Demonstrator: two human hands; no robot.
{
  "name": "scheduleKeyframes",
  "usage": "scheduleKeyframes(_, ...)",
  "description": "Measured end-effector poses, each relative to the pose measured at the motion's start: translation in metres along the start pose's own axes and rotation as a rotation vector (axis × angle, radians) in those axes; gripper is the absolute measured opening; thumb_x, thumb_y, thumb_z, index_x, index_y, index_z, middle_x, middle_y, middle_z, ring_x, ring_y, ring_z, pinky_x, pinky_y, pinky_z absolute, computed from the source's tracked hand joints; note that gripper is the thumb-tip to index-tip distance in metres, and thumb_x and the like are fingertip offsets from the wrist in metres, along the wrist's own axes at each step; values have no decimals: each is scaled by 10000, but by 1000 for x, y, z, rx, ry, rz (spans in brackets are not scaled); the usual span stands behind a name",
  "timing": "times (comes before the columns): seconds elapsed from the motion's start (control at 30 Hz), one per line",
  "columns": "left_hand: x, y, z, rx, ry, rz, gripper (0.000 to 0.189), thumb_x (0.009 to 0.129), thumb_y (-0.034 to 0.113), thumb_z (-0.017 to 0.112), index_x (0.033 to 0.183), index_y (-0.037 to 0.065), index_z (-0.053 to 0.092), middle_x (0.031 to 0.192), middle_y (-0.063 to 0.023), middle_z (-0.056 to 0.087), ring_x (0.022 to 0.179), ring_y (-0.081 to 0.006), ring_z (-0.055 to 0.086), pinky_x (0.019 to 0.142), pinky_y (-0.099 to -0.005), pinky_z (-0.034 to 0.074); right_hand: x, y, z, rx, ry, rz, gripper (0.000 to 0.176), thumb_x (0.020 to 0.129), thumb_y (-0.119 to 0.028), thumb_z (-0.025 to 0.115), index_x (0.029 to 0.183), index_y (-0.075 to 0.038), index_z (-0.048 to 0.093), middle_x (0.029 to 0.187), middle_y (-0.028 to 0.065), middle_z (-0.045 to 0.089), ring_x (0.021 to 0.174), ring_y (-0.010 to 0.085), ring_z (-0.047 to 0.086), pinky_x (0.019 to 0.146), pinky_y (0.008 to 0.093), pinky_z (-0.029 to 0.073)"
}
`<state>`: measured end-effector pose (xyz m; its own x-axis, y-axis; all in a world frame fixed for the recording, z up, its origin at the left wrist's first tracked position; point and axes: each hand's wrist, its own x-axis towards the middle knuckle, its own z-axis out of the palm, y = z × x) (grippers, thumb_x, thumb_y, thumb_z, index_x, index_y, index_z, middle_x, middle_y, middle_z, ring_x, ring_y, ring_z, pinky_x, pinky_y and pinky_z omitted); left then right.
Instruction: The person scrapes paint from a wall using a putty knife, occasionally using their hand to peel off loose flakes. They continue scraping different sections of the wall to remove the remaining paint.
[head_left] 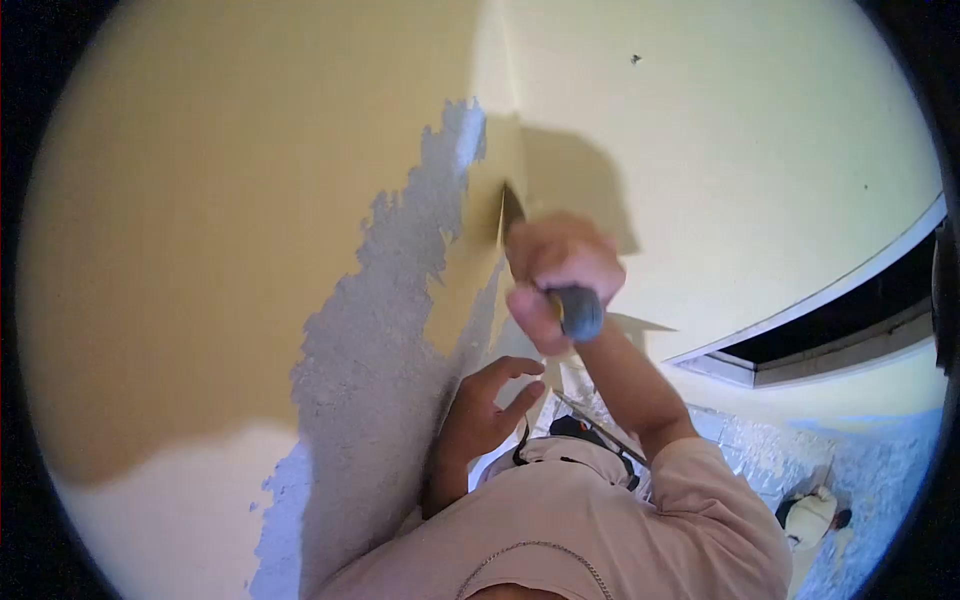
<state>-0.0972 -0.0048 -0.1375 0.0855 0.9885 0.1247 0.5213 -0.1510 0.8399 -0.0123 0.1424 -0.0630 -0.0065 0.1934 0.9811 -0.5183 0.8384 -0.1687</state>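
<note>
My right hand [568, 262] is raised in front of me, its fingers wrapped round the dark, rounded handle [580, 313] of a scraper. The thin scraper blade [511, 207] points up and meets the yellow painted wall [200, 220] close to the corner. Motion smears the hand and blade a little. Left of the blade, a ragged grey strip of bare wall [370, 340] shows where the paint is off. Lower down, my left hand [490, 405] hovers beside that strip, fingers bent and thumb apart, with nothing visible in it.
A pale wall [740, 180] adjoins at the corner on the right, carrying my shadow. Lower right is a dark opening with a frame [850, 350]. Flakes litter the floor [740, 450], where a whitish bundle [810, 517] lies. A thin dark bar [600, 430] slants near my waist.
</note>
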Motion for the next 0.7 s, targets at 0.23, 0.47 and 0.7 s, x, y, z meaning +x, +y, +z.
scheduleKeyframes(0.23, 9, -51, 43, -1639, -40, -566, 612, 879, 530, 351, 1176, -1, 410, 1074, -141, 539, 970, -261, 542, 844, -368, 437, -135, -64, -17, -78, 9, 424, 144, 766, -148, 563, 725, -43, 474, 593, 67, 496, 602, 215, 515, 598, 371, 431)
scheduleKeyframes(0.47, 25, -75, 77, -2185, 406, -856, 289, 877, 286, 479, 837, 5, 530, 738, -96, 579, 773, -212, 563, 810, -338, 453, -155, -142, -53, -98, -197, 991, 130, 704, -24, 573, 831, -47, 555, 959, 166, 520, 939, 317, 519, 844, 444, 405)
scheduleKeyframes(0.7, 6, -73, 98, -1970, 506, -787, 325, 869, 387, 495, 737, 93, 532, 573, -9, 503, 552, -137, 493, 599, -266, 447, -163, -170, -31, -335, -139, 1443, 367, 723, -8, 553, 1085, -57, 515, 860, 191, 543, 775, 300, 563, 666, 346, 444)
